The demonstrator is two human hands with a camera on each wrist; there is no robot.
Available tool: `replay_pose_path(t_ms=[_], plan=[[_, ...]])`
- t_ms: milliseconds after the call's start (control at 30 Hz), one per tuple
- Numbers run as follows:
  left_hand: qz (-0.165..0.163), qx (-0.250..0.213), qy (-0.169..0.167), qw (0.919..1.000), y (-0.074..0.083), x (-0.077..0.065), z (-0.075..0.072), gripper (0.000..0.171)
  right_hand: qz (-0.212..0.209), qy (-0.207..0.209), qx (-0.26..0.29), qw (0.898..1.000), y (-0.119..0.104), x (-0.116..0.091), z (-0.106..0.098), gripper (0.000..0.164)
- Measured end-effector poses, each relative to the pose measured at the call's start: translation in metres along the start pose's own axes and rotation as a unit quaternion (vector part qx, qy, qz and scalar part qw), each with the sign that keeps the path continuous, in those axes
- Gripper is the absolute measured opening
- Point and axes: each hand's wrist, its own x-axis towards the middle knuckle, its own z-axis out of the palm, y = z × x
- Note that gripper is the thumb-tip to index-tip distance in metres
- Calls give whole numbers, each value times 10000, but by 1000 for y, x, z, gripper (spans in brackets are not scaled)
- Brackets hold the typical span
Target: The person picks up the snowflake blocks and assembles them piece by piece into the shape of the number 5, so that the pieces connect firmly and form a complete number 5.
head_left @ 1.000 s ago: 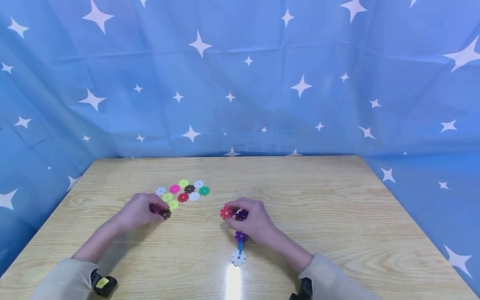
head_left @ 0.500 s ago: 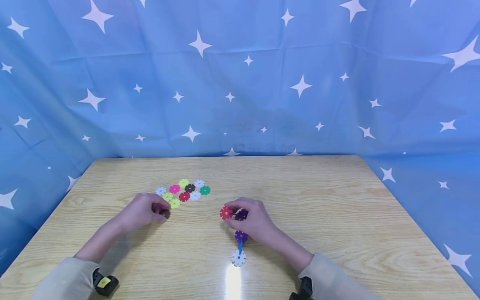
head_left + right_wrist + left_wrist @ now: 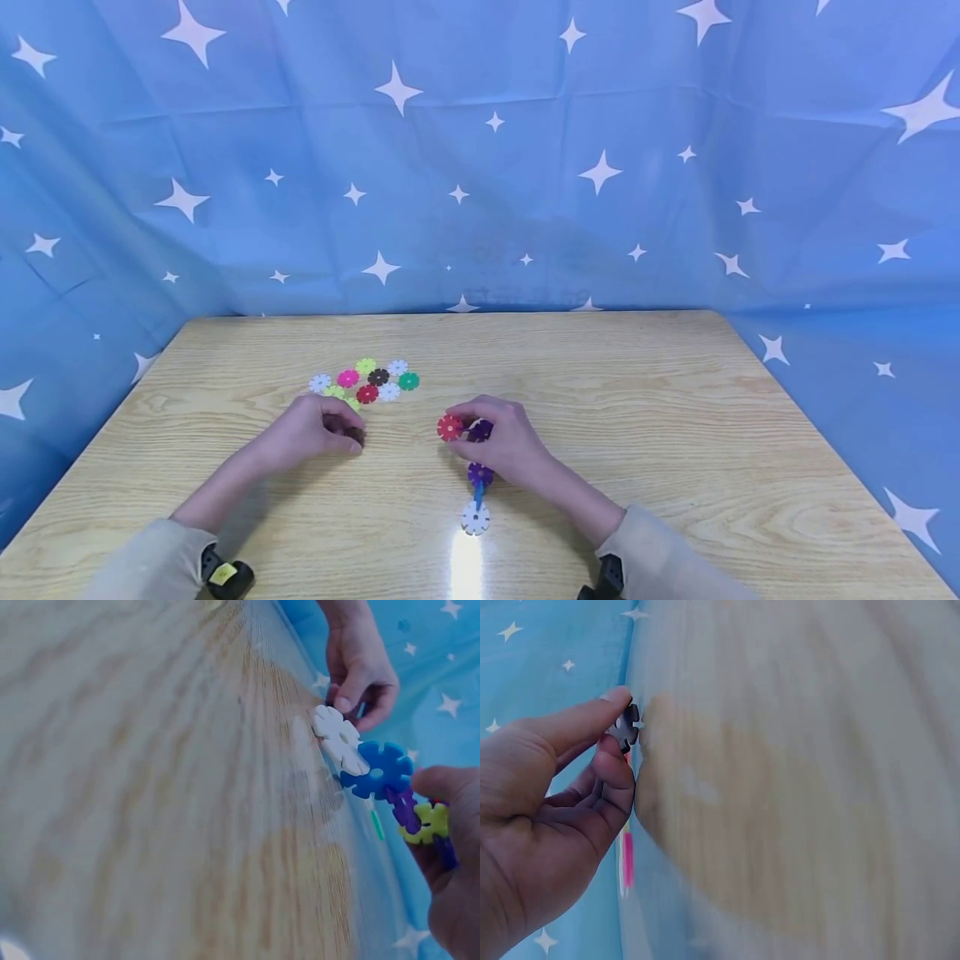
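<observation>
- The left hand (image 3: 307, 433) pinches a dark notched disc (image 3: 622, 727) between thumb and fingertip, above the near edge of the loose discs (image 3: 367, 394).
- The right hand (image 3: 502, 437) has its fingers curled on the far end of a linked chain, by the red disc (image 3: 450, 427); exactly which piece they grip is hidden.
- From that grip the chain runs toward the person: purple disc (image 3: 481, 474), blue disc (image 3: 379, 771), white disc (image 3: 476, 518).
- The dark disc could slip or turn, I judge, since the pinch covers so little of it.
- Levering on one end might pop a joint (the slots look shallow), as the near end has no hand on it.
- The table (image 3: 637, 375) is pale wood-grain, with glare near the white disc.
- Beyond hangs a blue curtain (image 3: 480, 225) with white stars.
</observation>
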Motion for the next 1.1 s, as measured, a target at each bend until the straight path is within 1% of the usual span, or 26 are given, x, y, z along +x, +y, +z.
replay_pose_path(t_ms=[133,233,300,400,633,833,1100], plan=[[56,-375,-185,9991,7,7,11,9,11,69,-26,10000,1,0,0,36],[3,-671,-324,9972,13,13,19,8,36,128,-10,9999,0,0,0,36],[-24,-844,-378,9957,18,17,25,8,60,152,4,9999,0,0,0,36],[48,-1058,-385,9936,23,23,32,6,130,168,37,9998,0,0,0,36],[363,-1225,-228,9915,33,27,45,5,273,-57,101,9996,1,-1,2,37],[442,-1424,-57,9888,39,29,51,5,348,-208,140,9991,2,0,1,38],[534,-1498,-88,9872,42,29,55,5,426,-389,224,9981,0,-1,1,40]])
